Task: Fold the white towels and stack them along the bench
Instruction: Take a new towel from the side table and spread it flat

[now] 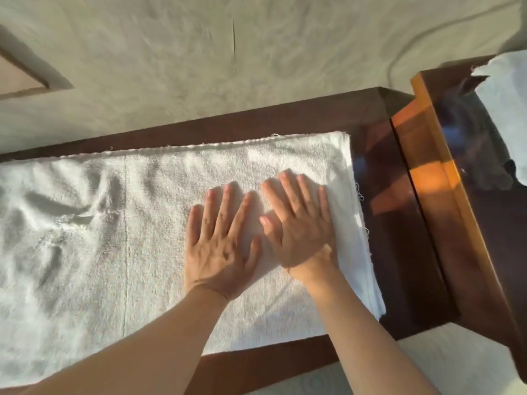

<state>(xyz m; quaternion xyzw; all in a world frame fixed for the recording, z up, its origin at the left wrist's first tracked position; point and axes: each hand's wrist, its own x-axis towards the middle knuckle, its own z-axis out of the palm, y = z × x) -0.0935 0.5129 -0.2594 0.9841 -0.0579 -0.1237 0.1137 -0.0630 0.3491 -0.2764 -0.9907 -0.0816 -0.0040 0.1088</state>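
Hands, left (221, 243) and right (299, 223), flat on one towel (114, 223).

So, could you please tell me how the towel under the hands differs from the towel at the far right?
The towel under the hands lies spread flat along the dark bench, in warm sunlight; the towel at the far right sits bunched on the raised wooden surface, in shade, mostly out of frame. The left hand and right hand press the first; nothing touches the second. Both are white terry.

Two hands, left (221, 246) and right (299, 223); two white towels (114, 238) (504, 89); one bench (399, 223).
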